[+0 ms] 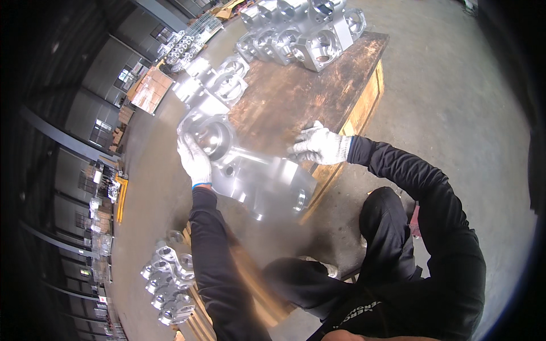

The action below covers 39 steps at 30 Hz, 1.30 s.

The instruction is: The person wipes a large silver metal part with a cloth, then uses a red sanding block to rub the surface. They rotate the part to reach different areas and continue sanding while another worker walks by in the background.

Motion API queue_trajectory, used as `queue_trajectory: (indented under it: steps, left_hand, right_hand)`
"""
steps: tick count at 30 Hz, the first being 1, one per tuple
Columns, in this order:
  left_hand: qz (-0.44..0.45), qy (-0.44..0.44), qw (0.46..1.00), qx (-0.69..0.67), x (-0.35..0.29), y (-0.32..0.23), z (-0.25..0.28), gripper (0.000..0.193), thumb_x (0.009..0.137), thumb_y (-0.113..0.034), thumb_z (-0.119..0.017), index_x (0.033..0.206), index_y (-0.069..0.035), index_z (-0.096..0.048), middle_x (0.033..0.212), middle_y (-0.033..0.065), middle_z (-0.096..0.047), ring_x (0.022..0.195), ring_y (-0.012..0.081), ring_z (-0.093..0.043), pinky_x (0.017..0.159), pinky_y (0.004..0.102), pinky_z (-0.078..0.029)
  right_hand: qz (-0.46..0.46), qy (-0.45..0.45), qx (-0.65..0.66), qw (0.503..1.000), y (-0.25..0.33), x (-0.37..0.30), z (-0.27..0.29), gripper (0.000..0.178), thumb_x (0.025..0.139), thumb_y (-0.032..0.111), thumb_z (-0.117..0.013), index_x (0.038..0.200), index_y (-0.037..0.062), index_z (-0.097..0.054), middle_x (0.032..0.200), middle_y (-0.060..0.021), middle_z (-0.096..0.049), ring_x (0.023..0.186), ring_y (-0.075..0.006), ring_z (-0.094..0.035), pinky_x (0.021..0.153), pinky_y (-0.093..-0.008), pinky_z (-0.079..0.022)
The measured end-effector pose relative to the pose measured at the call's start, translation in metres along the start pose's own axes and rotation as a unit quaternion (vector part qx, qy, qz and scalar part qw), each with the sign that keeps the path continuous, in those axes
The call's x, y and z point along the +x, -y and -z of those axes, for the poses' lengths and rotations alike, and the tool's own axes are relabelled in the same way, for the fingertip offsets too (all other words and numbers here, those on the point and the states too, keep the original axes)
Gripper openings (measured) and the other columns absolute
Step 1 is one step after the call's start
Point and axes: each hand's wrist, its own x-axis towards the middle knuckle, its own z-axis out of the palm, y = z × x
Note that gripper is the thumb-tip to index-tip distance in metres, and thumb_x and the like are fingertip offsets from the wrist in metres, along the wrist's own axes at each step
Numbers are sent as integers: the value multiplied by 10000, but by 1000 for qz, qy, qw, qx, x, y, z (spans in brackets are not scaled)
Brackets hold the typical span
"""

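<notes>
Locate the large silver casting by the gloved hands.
In the head view, the silver casting is near the middle, at the wooden table's near end, between the left hand and right hand.

Left arm (pixel 211 244) extended, left hand (pixel 196 162) pointing forward, right arm (pixel 418 173) bent, right hand (pixel 321 145) angled leftward
</notes>
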Motion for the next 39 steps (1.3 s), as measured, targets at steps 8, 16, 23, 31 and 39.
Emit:
queue_trajectory:
  steps: [8,16,23,31,39]
  left_hand:
    - [-19,-2,999,-27,2,-6,1,465,1157,-291,-461,1523,-11,-524,1467,243,-572,1342,357,-574,1133,424,-443]
    - [-35,-10,999,-39,3,2,-3,431,1153,-263,-481,1508,-27,-542,1430,223,-594,1307,335,-587,1122,414,-447]
    - [-18,-5,1000,6,2,-1,-3,406,1148,-235,-474,1495,-37,-545,1433,217,-599,1320,345,-575,1116,422,-452]
    - [47,20,999,15,4,-22,1,444,1157,-303,-449,1496,-27,-527,1446,222,-567,1252,329,-627,1069,419,-507]
    - [113,84,987,-81,6,-45,11,504,1166,-355,-434,1535,-12,-463,1458,200,-481,1145,251,-698,957,362,-599]
  right_hand:
    - [-6,2,-4,1000,-4,-2,-12,506,1044,398,-583,1534,273,-562,1452,-133,-644,1399,-349,-561,1188,-578,-344]
    - [33,-60,9,998,-1,-1,-5,435,1032,316,-616,1458,232,-633,1296,-107,-713,1262,-340,-640,1091,-557,-405]
    - [15,-68,62,996,13,-60,12,392,996,172,-731,1381,118,-677,1103,-86,-756,1050,-284,-711,986,-476,-493]
    - [-230,-205,143,940,79,-85,-31,364,1006,143,-669,1351,27,-656,1133,-202,-743,1028,-366,-735,872,-429,-596]
    - [-218,-249,-15,943,140,-56,-12,272,949,243,-730,1173,90,-708,952,-162,-699,817,-392,-715,679,-455,-576]
